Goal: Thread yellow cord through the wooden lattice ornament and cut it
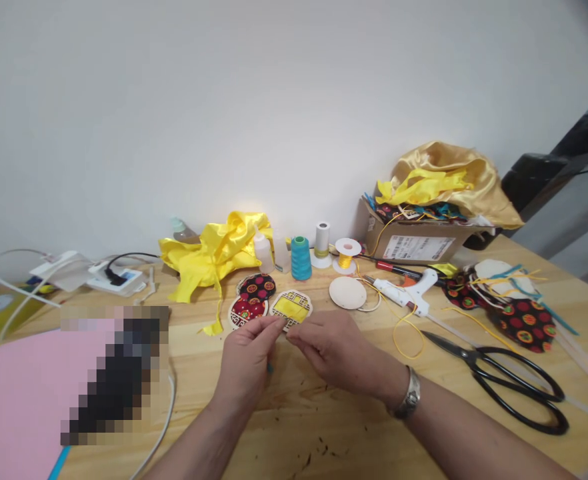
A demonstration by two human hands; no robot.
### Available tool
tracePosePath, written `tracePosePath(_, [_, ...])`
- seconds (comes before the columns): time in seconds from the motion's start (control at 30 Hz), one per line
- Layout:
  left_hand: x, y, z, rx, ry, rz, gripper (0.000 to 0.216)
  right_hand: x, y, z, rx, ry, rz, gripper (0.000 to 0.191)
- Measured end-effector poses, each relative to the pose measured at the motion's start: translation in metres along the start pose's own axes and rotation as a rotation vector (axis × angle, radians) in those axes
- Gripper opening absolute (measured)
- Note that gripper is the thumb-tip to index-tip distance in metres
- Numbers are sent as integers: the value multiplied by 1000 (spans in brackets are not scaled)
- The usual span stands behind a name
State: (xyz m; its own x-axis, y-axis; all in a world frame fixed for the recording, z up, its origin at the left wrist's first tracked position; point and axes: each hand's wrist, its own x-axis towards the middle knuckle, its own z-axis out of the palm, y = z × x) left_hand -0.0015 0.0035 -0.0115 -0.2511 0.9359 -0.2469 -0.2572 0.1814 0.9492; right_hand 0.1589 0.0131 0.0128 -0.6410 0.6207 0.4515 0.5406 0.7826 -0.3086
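Observation:
Side by side at the middle of the table, my left hand (251, 350) and my right hand (337, 350) are closed in pinches, fingertips almost meeting. They overlap the lower edge of a round wooden lattice disc (292, 308) backed with yellow cloth. What the fingertips grip is hidden; a bit of teal (270, 367) shows beside my left palm. Just left of the disc lies a lattice disc with red patterned cloth (248, 311), below a dark patterned round piece (257, 287). A plain round disc (347, 293) rests to the right, over a thin ring.
Behind stand a teal thread cone (301, 259), a yellow thread spool (347, 257), a squeeze bottle (263, 252) and yellow satin (214, 253). On the right are a white glue gun (408, 291), black scissors (494, 377), patterned pieces (521, 323) and a cardboard box (414, 241).

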Motion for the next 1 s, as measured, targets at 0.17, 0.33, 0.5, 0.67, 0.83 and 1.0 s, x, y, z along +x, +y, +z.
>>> tracePosePath(0.17, [-1, 2, 1, 30, -48, -19, 29, 0, 0, -1, -56, -10, -38, 11])
tracePosePath(0.33, [-3, 6, 1, 261, -152, 36, 23, 0, 6, -9, -211, 14, -103, 14])
tracePosePath(0.5, [-5, 4, 1, 302, -306, 23, 21, 2, 17, -13, -112, 92, -32, 16])
tracePosePath(0.67, [-5, 2, -1, 125, -372, -63, 22, 4, 25, -5, 224, 122, 143, 14])
tracePosePath(0.83, [-6, 5, -1, 4, -375, -96, 23, 7, 25, -2, 434, 48, 295, 14])
tracePosePath(1.0, [-7, 8, 0, -50, -375, -82, 23, 8, 23, -1, 475, 35, 327, 15])
